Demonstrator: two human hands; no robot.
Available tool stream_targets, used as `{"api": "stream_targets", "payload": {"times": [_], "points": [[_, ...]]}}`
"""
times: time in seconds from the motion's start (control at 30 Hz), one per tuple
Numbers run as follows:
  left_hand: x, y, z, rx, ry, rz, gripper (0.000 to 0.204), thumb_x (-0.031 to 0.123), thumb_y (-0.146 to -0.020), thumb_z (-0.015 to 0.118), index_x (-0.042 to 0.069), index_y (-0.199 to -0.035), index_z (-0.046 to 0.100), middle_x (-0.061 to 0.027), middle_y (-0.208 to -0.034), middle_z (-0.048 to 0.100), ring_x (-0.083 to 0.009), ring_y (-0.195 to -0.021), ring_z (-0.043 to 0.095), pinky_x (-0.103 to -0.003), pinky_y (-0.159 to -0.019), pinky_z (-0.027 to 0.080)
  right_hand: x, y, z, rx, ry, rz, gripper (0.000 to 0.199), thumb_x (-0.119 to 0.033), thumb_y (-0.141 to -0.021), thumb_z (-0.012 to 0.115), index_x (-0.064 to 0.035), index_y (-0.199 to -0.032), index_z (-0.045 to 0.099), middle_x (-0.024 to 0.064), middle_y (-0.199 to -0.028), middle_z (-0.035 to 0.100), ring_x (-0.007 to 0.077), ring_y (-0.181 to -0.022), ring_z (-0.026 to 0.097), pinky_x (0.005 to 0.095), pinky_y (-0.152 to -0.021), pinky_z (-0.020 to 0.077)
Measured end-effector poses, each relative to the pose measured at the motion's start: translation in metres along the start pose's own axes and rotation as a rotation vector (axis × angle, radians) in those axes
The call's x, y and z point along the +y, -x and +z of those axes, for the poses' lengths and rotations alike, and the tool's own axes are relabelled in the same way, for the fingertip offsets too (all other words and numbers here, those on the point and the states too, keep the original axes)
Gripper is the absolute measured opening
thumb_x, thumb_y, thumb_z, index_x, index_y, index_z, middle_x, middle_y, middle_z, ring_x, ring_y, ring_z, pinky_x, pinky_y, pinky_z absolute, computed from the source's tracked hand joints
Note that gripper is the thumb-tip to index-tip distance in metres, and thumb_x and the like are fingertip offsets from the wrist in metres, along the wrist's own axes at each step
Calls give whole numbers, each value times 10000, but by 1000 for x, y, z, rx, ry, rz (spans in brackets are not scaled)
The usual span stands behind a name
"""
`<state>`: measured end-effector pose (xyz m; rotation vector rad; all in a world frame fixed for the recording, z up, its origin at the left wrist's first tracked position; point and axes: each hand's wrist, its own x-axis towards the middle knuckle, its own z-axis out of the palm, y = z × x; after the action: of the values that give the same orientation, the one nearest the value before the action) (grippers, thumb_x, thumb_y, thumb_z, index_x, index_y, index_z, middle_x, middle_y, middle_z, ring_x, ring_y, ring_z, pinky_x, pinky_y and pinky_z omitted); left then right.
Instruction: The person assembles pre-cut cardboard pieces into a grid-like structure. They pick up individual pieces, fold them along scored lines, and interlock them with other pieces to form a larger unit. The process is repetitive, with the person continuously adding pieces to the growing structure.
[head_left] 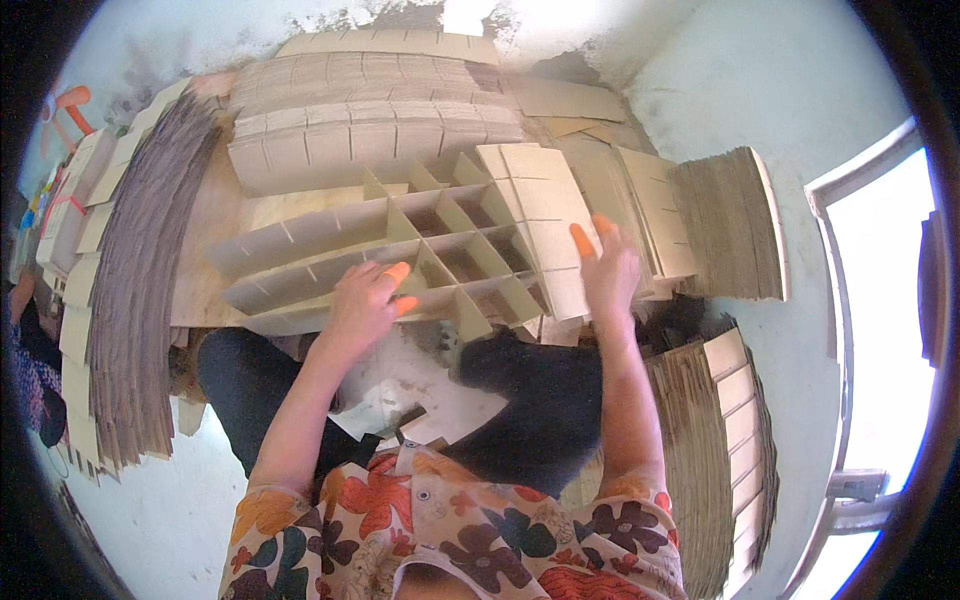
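Observation:
A partly assembled cardboard divider grid (440, 240) lies before me. Its long slotted strips run out to the left, and short cross pieces form square cells at its right part. My left hand (368, 302) is at the front long strips, thumb and forefinger apart, both tips covered in orange. Over the right edge of a small pile of slotted cardboard strips (540, 215) is my right hand (612, 268). Its two orange-tipped fingers are spread and it grips nothing I can see. That pile overlaps the grid's right end.
Tall stacks of slotted cardboard stand at the back (370, 120), on the left (150, 260), at the right (730, 225) and lower right (705, 430). An orange fan (72, 105) is at the far left. Beside it, another person's arm (22, 295) shows. A bright opening (885, 290) is at right.

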<state>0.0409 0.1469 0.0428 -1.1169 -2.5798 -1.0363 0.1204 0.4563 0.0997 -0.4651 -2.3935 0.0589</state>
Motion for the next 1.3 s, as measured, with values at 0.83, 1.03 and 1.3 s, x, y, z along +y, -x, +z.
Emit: {"api": "stream_targets", "payload": {"times": [0.83, 1.03, 1.3], "points": [[-27, 29, -25, 129, -63, 19, 372, 202, -697, 754, 2, -995, 652, -122, -859, 677, -281, -760, 587, -412, -706, 451, 53, -56, -33, -283, -778, 584, 326, -306, -799, 747, 14, -775, 689, 38, -709, 633, 122, -599, 546, 281, -557, 446], [-10, 26, -11, 248, 181, -32, 459, 247, -725, 777, -10, -1076, 633, -119, -892, 690, -257, -829, 626, -353, -723, 495, -25, -40, -7, -404, -435, 324, 401, -370, -857, 683, 5, -715, 675, 7, -648, 597, 96, -565, 490, 279, -509, 414], [6, 19, -7, 221, 1662, -542, 227, 140, -845, 692, -30, -992, 659, -74, -891, 688, -120, -767, 640, -275, -722, 519, -108, -2, 12, -588, -1104, 616, 327, -302, -876, 679, -16, -716, 666, -30, -660, 574, 59, -571, 473, 234, -524, 396]]}}
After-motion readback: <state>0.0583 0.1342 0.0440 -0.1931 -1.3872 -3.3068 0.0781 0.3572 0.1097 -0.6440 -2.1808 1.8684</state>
